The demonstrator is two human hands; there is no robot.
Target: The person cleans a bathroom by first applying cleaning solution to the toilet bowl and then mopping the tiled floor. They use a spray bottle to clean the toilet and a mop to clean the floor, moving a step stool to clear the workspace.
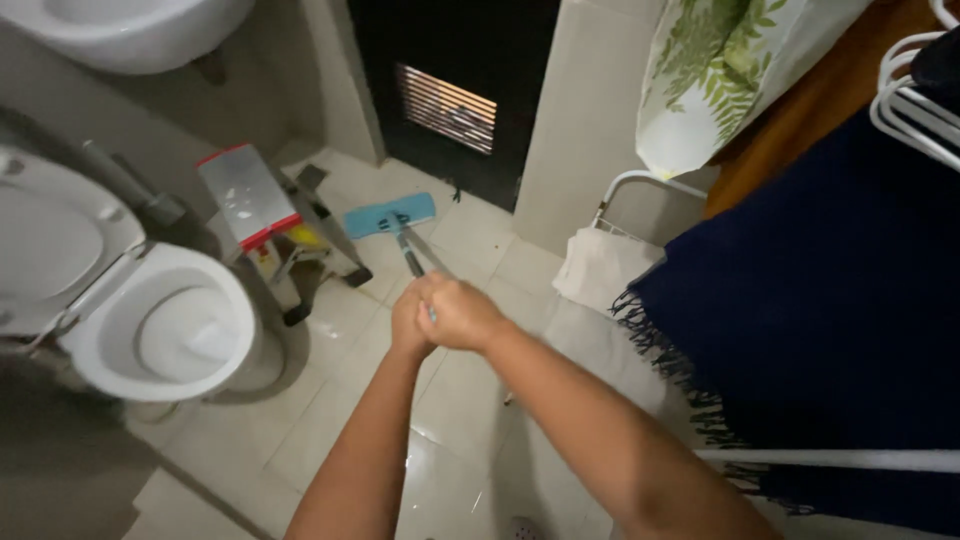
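Both of my hands grip the handle of a flat mop [410,255] in front of me. My left hand [410,322] wraps the handle just below my right hand [462,314], the two pressed together. The mop's light blue flat head [389,215] lies on the pale tiled floor [330,420] ahead, near a dark doorway. Only a short piece of the handle shows between the head and my hands.
An open white toilet [160,335] stands at the left, a sink [130,35] above it. A small step stool [250,205] with red trim sits left of the mop head. A drying rack [915,110] with a dark blue fringed cloth [830,320] fills the right.
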